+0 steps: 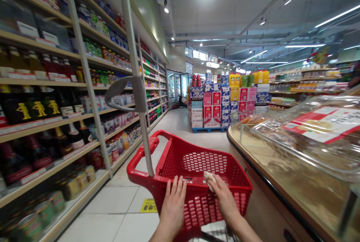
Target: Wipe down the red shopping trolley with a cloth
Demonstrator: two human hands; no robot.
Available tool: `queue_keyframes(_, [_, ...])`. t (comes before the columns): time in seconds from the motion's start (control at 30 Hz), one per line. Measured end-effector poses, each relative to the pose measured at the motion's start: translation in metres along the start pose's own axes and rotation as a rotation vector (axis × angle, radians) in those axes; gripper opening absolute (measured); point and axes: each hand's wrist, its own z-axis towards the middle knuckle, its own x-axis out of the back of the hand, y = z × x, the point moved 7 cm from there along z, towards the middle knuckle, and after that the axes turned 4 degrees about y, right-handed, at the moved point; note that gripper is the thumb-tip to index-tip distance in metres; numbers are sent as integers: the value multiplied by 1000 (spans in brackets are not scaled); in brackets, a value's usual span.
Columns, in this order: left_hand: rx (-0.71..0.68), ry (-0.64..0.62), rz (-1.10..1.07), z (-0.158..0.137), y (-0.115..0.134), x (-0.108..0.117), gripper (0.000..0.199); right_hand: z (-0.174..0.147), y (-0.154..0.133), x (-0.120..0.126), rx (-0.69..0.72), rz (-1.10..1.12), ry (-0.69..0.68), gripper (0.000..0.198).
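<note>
A red plastic shopping basket (194, 159) with slotted walls and a tall metal pull handle (137, 96) stands before me in the aisle. Against the outside of its near wall rests my left hand (174, 200), fingers stretched out and their tips near the rim. My right hand (222, 197) is closed on a crumpled whitish cloth (209, 179) at the near rim, farther right. Whether the cloth is fabric or paper I cannot tell. Part of the basket's floor is hidden behind the near wall.
Shelves of bottles (36, 103) and cans line the left side. A display counter (281, 189) with clear packed food trays (315, 133) borders the right. Ahead, stacked drink cartons (212, 109) sit on a blue pallet (208, 130). A yellow floor sign (148, 205) lies left of the basket.
</note>
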Motion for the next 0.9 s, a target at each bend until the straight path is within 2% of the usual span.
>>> queue_keyframes(0.1, [-10, 50, 38, -3, 0, 1, 62, -1, 34, 18, -157, -115, 76, 45])
queue_keyframes(0.13, [-4, 60, 53, -3, 0, 1, 62, -2, 37, 21, -187, -132, 100, 47])
queue_keyframes(0.2, [9, 62, 69, -3, 0, 1, 62, -2, 24, 16, -173, -91, 113, 49])
queue_keyframes(0.3, [12, 50, 67, -2, 0, 1, 62, -1, -19, -5, -20, 68, 42, 51])
queue_keyframes(0.37, [0, 52, 65, -1, 0, 1, 63, -1, -27, -8, 16, 104, 14, 49])
queue_keyframes(0.5, [3, 48, 47, -2, 0, 0, 62, -2, 13, 12, -156, -19, 95, 49])
queue_keyframes(0.57, [25, 36, 29, -2, 1, 1, 60, -3, 15, 13, -189, -28, 124, 53])
queue_keyframes(0.63, [47, 12, 7, -1, 1, 4, 57, -2, -10, 2, -122, 55, 98, 59])
queue_keyframes(0.7, [67, -9, -25, 0, 3, 8, 57, 2, -48, -14, -29, 179, 48, 67])
queue_keyframes(0.77, [67, 7, -66, 4, 8, 12, 59, 7, -77, -25, -3, 286, 14, 74])
queue_keyframes(0.83, [14, 51, -95, 11, 19, 14, 62, 12, -86, -29, -38, 361, -22, 76])
queue_keyframes(0.9, [-70, 74, -105, 21, 35, 10, 63, 14, -78, -28, -90, 392, -59, 75])
